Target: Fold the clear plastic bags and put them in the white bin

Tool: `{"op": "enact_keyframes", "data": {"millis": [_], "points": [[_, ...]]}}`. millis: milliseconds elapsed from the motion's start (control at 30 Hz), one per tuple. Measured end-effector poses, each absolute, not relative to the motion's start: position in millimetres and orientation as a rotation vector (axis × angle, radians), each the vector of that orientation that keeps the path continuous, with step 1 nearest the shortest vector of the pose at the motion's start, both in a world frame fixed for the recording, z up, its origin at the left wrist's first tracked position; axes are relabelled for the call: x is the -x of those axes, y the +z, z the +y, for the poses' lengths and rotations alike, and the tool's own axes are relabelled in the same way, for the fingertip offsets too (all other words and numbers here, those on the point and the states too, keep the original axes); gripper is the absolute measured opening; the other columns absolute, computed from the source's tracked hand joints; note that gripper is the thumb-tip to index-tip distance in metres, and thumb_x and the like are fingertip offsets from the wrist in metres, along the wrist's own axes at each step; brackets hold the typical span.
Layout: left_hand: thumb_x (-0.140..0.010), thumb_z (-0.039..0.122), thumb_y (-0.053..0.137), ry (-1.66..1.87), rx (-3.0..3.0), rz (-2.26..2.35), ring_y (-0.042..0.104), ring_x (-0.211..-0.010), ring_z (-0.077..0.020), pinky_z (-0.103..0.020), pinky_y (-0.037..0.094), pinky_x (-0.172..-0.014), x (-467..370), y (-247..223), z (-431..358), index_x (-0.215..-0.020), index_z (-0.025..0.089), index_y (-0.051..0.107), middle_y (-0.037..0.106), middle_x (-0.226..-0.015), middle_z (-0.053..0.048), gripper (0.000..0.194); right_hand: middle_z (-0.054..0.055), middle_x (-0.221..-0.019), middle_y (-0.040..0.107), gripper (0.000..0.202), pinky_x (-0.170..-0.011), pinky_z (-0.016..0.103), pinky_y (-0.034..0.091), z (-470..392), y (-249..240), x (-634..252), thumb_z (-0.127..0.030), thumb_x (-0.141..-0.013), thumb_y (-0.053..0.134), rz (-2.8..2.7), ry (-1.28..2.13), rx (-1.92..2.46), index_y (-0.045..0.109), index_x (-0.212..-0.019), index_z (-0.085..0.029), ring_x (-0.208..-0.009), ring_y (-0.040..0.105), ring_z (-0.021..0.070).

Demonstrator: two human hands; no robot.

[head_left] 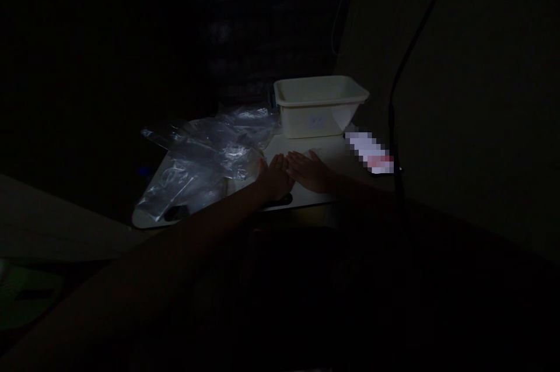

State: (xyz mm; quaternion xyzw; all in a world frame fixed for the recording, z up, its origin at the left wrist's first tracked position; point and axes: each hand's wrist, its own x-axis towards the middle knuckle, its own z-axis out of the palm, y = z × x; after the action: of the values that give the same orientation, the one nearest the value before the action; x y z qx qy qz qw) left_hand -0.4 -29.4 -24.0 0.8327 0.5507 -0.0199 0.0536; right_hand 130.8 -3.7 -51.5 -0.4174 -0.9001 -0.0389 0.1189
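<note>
In the dim head view, my left hand and my right hand lie flat and side by side near the front edge of a small white table. Their fingertips meet or nearly meet, with the fingers stretched out. Whether anything thin lies under the palms is too dark to tell. Clear plastic bags are heaped to the left of my left hand. Behind my hands stands an off-white plastic bin. No object shows between the fingers of either hand.
A bright, pixelated flat object lies on the table's right side. A dark cable hangs in front of it. Something green is at the lower left. The surroundings are very dark.
</note>
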Motion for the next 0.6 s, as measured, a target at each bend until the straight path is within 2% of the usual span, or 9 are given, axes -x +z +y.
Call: {"op": "enact_keyframes", "data": {"millis": [200, 600], "points": [[-0.082, 0.032, 0.011, -0.25, -2.569, 1.713, 0.005, -0.124, -0.0256, -0.054, 0.009, -0.093, -1, -21, -29, -0.128, 0.003, 0.016, 0.012, -0.135, -0.014, 0.054, 0.012, -0.128, 0.033, 0.048, -0.092, 0.05, 0.018, -6, -49, -133, -0.035, -0.084, 0.016, -2.657, -0.201, 1.281, 0.036, -0.12, -0.011, -0.118, 0.028, 0.021], [-0.082, 0.038, 0.008, -0.266, -2.624, 1.733, 0.008, -0.123, -0.0259, -0.054, 0.008, -0.093, -1, -25, -28, -0.127, 0.002, 0.017, 0.013, -0.135, -0.016, 0.058, 0.013, -0.127, 0.035, 0.045, -0.09, 0.049, 0.021, 5, -57, -150, -0.033, -0.084, 0.016, -2.622, -0.394, 1.324, 0.036, -0.118, -0.012, -0.117, 0.029, 0.0212]]}}
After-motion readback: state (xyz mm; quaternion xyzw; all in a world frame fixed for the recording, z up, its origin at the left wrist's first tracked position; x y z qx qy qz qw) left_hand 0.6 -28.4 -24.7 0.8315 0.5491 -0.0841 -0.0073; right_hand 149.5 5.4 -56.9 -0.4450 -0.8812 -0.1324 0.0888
